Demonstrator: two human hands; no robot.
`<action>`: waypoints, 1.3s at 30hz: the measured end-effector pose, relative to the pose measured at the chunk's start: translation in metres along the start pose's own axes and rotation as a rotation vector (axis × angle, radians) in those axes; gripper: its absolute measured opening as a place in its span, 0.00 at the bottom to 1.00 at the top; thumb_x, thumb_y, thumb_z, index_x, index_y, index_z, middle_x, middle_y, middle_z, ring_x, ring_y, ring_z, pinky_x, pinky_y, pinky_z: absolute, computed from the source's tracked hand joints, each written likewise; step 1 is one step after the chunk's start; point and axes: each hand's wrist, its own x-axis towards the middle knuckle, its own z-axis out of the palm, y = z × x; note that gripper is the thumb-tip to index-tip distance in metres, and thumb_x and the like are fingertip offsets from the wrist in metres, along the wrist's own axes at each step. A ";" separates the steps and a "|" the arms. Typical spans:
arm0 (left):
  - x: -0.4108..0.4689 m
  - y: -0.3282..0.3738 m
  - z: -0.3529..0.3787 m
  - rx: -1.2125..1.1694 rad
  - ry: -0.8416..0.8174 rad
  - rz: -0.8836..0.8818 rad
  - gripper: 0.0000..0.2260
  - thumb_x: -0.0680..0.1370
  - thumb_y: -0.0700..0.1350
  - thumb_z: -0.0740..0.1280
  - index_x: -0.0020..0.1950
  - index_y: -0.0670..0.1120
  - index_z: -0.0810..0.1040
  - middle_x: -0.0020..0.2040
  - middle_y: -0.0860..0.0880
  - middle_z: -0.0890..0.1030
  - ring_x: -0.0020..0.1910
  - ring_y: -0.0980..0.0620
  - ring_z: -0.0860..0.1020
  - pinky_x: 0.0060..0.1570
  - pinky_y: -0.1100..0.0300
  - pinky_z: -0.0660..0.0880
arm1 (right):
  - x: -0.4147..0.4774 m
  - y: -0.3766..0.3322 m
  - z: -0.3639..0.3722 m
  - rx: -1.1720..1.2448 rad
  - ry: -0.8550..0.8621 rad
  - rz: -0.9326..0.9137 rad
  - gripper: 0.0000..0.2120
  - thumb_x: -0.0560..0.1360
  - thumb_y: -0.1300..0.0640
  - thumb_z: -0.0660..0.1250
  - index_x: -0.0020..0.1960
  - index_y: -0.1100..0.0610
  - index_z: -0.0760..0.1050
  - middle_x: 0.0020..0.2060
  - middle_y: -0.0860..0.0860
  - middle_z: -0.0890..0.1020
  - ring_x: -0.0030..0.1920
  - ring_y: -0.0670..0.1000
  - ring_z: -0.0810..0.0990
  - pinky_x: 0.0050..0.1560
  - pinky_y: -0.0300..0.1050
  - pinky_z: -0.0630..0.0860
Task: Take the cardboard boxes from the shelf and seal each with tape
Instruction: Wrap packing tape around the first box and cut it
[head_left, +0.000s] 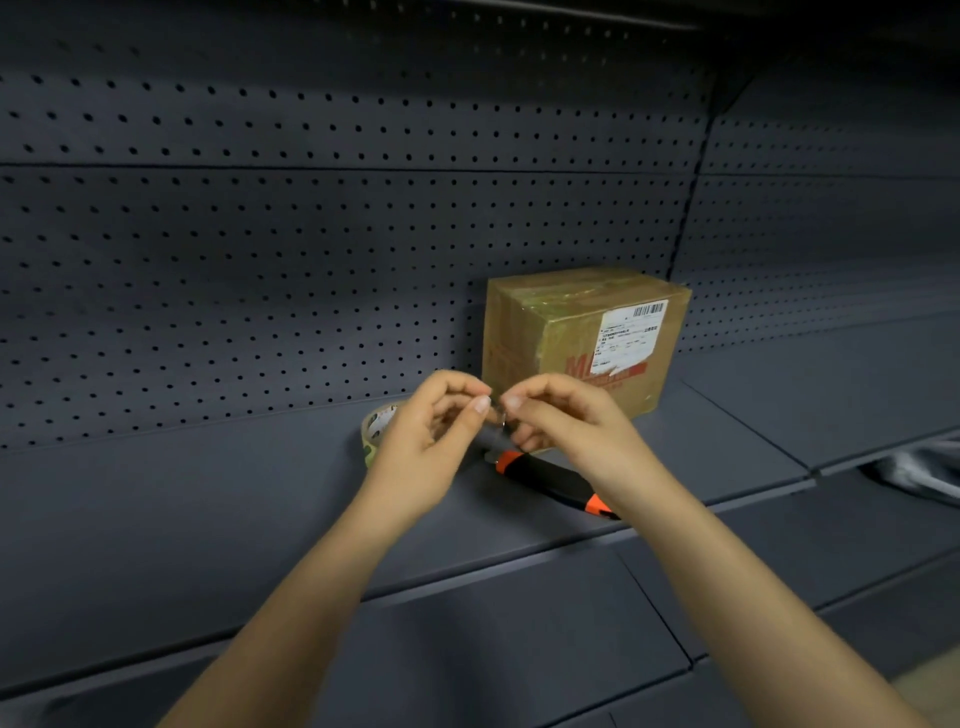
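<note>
Both forearms are reaching up from the bottom edge and meeting just below the middle of the frame. The left hand (431, 436) and the right hand (566, 421) are facing each other with fingers curled. Their thumbs and forefingers are nearly touching as they pinch a small glinting piece (502, 415) between them; what that piece is cannot be made out.

The cardboard box (582, 332) is sitting right of centre on the dark shelf (208, 493), against the perforated back panel (311, 234) and just behind the right hand. Its flaps are lying shut under glossy tape, so its contents are not showing. A white label with a barcode is covering part of its front over red print.

The tape roll (375, 428) is peeking out at the left hand's far side, mostly hidden behind it. An orange and black utility knife (545, 478) is lying on the shelf beneath the hands, its lower end passing under the right wrist. At the right edge, a pale grey shape (919, 475) is being cut off by the frame.
</note>
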 end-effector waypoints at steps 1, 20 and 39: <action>0.001 -0.001 0.001 -0.010 -0.005 -0.005 0.05 0.80 0.39 0.65 0.51 0.48 0.77 0.44 0.56 0.84 0.48 0.57 0.82 0.53 0.65 0.76 | 0.000 0.000 -0.001 -0.010 0.006 -0.028 0.05 0.76 0.62 0.69 0.49 0.65 0.80 0.39 0.54 0.81 0.37 0.50 0.78 0.42 0.43 0.78; 0.045 0.001 0.018 0.212 0.042 -0.194 0.05 0.74 0.46 0.74 0.48 0.52 0.81 0.40 0.58 0.85 0.32 0.55 0.69 0.38 0.59 0.71 | 0.038 0.014 -0.047 -0.353 0.025 -0.205 0.02 0.74 0.57 0.74 0.42 0.53 0.82 0.38 0.46 0.82 0.40 0.42 0.79 0.43 0.37 0.74; 0.065 0.009 0.040 0.075 0.029 -0.116 0.04 0.76 0.49 0.71 0.49 0.51 0.79 0.47 0.57 0.83 0.44 0.58 0.79 0.50 0.57 0.78 | 0.043 0.019 -0.045 -0.132 0.325 -0.353 0.02 0.77 0.56 0.70 0.45 0.53 0.80 0.41 0.50 0.82 0.42 0.53 0.80 0.46 0.57 0.78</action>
